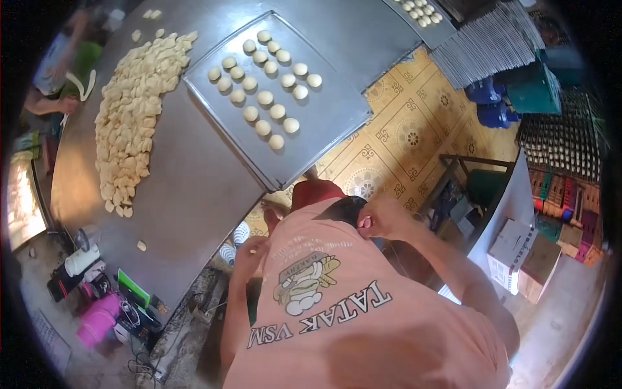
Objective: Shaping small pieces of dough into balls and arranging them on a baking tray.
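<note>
Head view: right hand (382, 220) held at the lower end of a salmon shirt (366, 272), fingers curled inward against a dark item (343, 210); whether it is gripped cannot be told. Left hand (250, 254) placed beside the shirt's left side, fingers bent and partly open; hold, if any, cannot be made out. Dark item seen at waist level, between the hands, nearer the right one.

Metal table (201, 181): shallow tray (327, 126) set at its right edge, one corner pointed toward the wearer. Pale dough balls (264, 98) arranged on it in rows, well apart from the hands. Dough pieces (133, 113) heaped along the table's left edge; single piece (141, 246) set apart, toward the near edge. Co-worker's hand (67, 105) noted past the left edge.
</note>
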`<state>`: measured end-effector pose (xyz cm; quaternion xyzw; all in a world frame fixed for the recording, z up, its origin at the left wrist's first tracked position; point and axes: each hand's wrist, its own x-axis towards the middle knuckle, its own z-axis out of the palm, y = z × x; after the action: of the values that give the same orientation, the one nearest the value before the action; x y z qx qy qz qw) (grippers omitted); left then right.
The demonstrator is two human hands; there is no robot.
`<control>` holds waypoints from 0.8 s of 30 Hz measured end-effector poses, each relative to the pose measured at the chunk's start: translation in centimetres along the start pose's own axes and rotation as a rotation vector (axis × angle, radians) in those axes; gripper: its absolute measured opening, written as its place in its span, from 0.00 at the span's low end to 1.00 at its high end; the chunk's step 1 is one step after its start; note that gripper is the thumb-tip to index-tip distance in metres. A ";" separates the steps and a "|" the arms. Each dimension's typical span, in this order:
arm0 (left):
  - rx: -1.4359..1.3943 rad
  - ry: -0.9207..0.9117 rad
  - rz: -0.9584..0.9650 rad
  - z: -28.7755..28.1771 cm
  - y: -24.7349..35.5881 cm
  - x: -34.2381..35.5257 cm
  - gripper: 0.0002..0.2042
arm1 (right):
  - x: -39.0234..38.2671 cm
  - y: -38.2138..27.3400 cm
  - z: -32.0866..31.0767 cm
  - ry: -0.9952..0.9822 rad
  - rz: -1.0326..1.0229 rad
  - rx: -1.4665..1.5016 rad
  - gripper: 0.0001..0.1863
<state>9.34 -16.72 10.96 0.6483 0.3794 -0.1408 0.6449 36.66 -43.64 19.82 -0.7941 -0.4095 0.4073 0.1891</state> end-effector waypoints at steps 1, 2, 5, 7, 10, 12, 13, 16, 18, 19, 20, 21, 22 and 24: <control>0.010 -0.012 -0.001 0.0 0.5 0.6 0.13 | -0.2 0.0 0.3 0.008 0.011 0.009 0.09; 0.067 -0.005 0.028 -0.1 1.1 1.3 0.12 | -0.2 -0.1 0.7 0.074 -0.031 0.004 0.08; 0.230 0.023 0.113 0.0 3.2 2.9 0.12 | -0.5 -0.3 1.8 0.268 -0.160 -0.017 0.07; 0.226 0.021 0.134 0.1 5.1 3.7 0.11 | -0.9 -0.4 2.0 0.220 -0.104 -0.020 0.07; 0.209 0.066 0.200 -0.1 7.6 3.9 0.10 | -1.1 -0.7 1.8 0.067 0.012 -0.037 0.08; 0.252 0.009 0.135 -0.6 7.2 4.0 0.10 | -0.9 1.2 1.3 0.051 0.086 0.089 0.09; 0.293 -0.056 0.064 -1.1 6.6 3.7 0.10 | -0.8 2.7 1.1 0.029 0.168 0.218 0.09; 0.360 -0.241 -0.210 -2.1 5.1 1.6 0.08 | 0.2 4.4 0.4 0.059 0.302 0.480 0.12; 0.318 -0.249 -0.328 -2.2 3.6 -1.0 0.08 | 1.5 4.6 0.4 0.122 0.223 0.459 0.13; 0.190 -0.233 -0.328 -2.0 2.3 -2.6 0.08 | 1.8 5.5 1.4 0.123 0.150 0.545 0.12; 0.061 -0.213 -0.327 -1.8 1.5 -3.9 0.08 | 2.4 6.0 1.9 0.111 0.075 0.635 0.12; 0.038 -0.167 -0.329 -1.4 1.4 -5.0 0.08 | 2.8 5.8 1.5 0.033 0.116 0.697 0.11; 0.033 -0.119 -0.264 -0.7 1.6 -6.0 0.07 | 3.2 5.7 0.9 -0.048 0.159 0.755 0.09; 0.029 -0.039 -0.134 1.0 2.6 -7.1 0.07 | 4.1 8.2 0.6 -0.148 0.188 0.788 0.07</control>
<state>6.65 -19.50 17.52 0.6279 0.4071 -0.2020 0.6318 41.56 -45.25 12.25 -0.6633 -0.1603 0.6045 0.4110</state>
